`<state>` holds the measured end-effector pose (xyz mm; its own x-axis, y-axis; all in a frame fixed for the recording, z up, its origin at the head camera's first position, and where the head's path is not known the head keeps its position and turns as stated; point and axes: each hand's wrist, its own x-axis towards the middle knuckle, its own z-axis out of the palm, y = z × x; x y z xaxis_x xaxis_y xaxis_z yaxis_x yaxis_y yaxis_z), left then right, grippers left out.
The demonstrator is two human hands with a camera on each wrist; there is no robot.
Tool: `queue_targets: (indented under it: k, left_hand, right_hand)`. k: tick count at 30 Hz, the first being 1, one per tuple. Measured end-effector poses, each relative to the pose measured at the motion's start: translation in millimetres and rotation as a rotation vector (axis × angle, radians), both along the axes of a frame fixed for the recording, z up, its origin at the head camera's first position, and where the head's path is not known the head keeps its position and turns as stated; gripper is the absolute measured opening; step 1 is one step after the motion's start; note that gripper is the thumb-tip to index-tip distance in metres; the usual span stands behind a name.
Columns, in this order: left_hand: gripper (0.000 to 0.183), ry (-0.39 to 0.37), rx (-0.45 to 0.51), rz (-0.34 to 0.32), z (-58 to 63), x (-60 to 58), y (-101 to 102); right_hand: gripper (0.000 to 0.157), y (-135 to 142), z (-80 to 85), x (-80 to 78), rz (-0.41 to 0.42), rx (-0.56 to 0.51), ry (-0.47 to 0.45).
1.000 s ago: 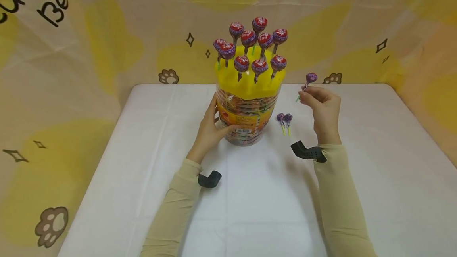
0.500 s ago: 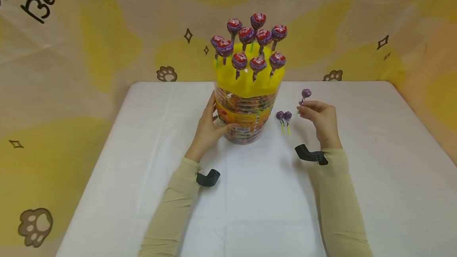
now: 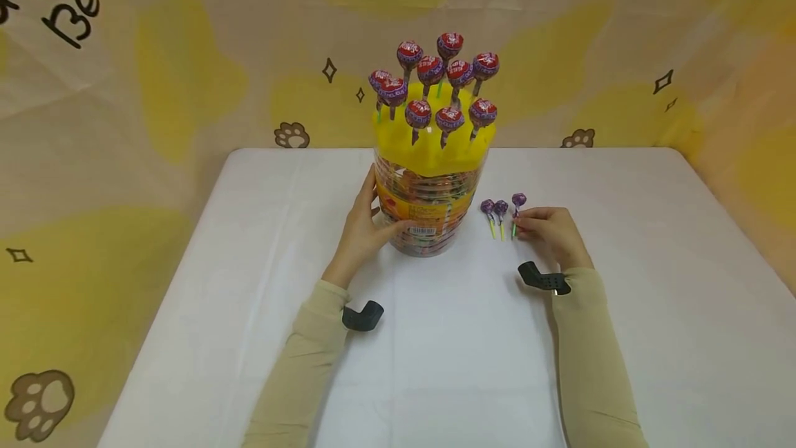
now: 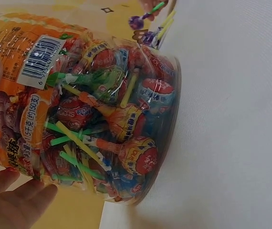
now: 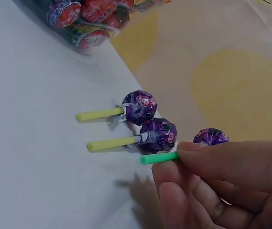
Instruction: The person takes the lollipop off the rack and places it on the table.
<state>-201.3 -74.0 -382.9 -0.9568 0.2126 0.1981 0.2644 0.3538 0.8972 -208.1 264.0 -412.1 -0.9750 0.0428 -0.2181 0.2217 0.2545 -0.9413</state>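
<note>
We see the right hand point(image 3: 552, 230) pinching the green stick of a purple-wrapped lollipop point(image 3: 518, 200) between thumb and forefinger, the other fingers curled beneath; the sweet sits low over the white table point(image 3: 622, 337), its head pointing away from us. It lies just beside two more purple lollipops point(image 3: 494, 209) that rest flat on the cloth with yellow-green sticks toward us. In the right wrist view the held stick point(image 5: 159, 158) runs parallel to those two sticks, so we judge that the pinch near the head keeps the sweet in line with the row; whether it already touches the table we cannot tell.

The left hand point(image 3: 363, 230) rests against the side of the clear plastic jar point(image 3: 429, 209), fingers straight and spread along the wall, thumb toward the label; it grips nothing, and we read it as steadying the tub. In the left wrist view the jar point(image 4: 102, 119) is packed with wrapped lollipops, mostly red and orange heads with green and yellow sticks lying every way, and a barcode sticker shows on the wall.

The yellow lid point(image 3: 435, 144) bears a cluster of upright lollipops point(image 3: 435, 88), sticks pushed down into it, red-and-purple heads standing clear above.

A yellow-patterned backdrop point(image 3: 186, 68) closes the scene behind the table.
</note>
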Motion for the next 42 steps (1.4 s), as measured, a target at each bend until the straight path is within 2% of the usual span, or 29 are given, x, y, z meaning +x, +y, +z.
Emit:
queue_targets:
  k: [6, 12, 22, 31, 35, 42]
  left_hand:
    - [0.101, 0.012, 0.039, 0.001, -3.9, 3.1, 0.0]
    - [0.100, 0.062, 0.043, 0.014, -5.2, 3.6, -0.5]
    - [0.099, 0.059, 0.052, 0.024, -5.3, 3.7, 0.3]
    - [0.098, 0.042, 0.059, 0.027, -3.8, 3.9, 0.9]
    - [0.098, 0.033, 0.058, 0.027, -4.3, 3.6, 0.7]
    - [0.099, 0.027, 0.041, 0.032, -4.7, 2.6, 0.6]
  right_hand:
    - [0.036, 1.6, -10.2, 0.2, -0.009, 0.012, -0.026]
    - [0.037, -1.1, -10.3, 0.1, -0.022, 0.008, -0.021]
    - [0.031, -5.4, -9.8, 0.2, -0.079, 0.057, -0.016]
    - [0.031, -5.2, -10.5, 0.1, -0.084, 0.054, -0.006]
    - [0.033, -5.0, -9.1, 0.3, -0.067, 0.095, -0.008]
    - [0.033, -4.7, -5.5, 1.0, -0.058, 0.260, -0.008]
